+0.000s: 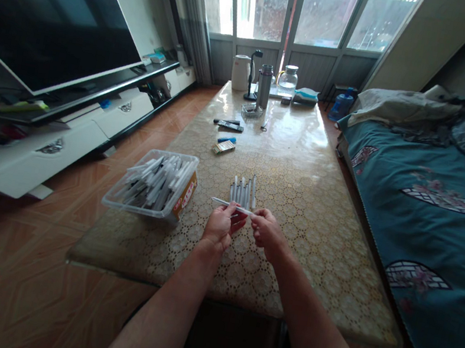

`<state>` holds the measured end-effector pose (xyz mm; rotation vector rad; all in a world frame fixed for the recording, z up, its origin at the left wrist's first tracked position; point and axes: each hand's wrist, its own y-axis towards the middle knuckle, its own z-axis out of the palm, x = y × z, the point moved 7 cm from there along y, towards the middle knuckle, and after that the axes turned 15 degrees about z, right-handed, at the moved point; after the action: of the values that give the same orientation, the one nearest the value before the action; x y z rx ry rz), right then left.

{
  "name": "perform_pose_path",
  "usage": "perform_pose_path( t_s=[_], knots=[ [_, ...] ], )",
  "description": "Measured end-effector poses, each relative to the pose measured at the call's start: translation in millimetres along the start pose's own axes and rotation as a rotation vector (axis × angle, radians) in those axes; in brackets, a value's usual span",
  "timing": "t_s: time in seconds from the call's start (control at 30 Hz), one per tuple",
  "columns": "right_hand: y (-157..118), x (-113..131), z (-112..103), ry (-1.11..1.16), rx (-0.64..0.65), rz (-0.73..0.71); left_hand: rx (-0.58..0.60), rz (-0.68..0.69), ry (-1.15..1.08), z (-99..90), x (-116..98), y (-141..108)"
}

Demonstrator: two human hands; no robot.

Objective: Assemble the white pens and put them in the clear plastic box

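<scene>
A slim white pen [232, 204] is held level between my two hands over the table. My left hand [221, 223] pinches it near the middle, and its pointed end sticks out to the left. The other end sits in the closed fingers of my right hand [267, 228]. Just beyond my hands, several similar pens [242, 190] lie side by side on the patterned tablecloth. To the left stands a clear plastic box [141, 207] heaped with many white and grey pens [162, 178].
Farther along the table [291, 250] lie a small carton [224, 147], a blue object [226, 139], dark stick-like items [228, 124] and a glass ashtray [252, 110]. A thermos [264, 87], kettle [240, 73] and glass jug [289, 79] stand at the far end. A bed [427, 244] flanks the right side.
</scene>
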<state>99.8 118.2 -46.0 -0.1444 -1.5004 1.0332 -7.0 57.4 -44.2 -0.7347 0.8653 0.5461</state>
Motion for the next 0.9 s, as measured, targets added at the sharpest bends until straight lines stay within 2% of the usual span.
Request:
perform_pose_path(
  t_s=[0.13,0.33,0.57,0.67,0.77,0.9],
  knots=[
    [0,-3,3,0.077,0.042,0.061,0.016,0.028,0.044,1.4,-2,-1],
    [4,-2,2,0.049,0.055,0.003,0.024,0.128,0.117,1.6,-9,0],
    [0,-1,1,0.186,0.088,0.055,0.007,0.18,0.098,-1.3,-15,2],
    [-1,5,-9,0.329,0.067,0.034,-0.089,0.212,0.045,-8.7,-21,5],
    [-4,16,-31,0.503,0.019,0.002,-0.236,0.243,-0.122,-21.1,-27,10],
    [-7,29,-57,0.665,-0.022,-0.064,-0.342,0.208,-0.295,-29.4,-26,11]
  ],
)
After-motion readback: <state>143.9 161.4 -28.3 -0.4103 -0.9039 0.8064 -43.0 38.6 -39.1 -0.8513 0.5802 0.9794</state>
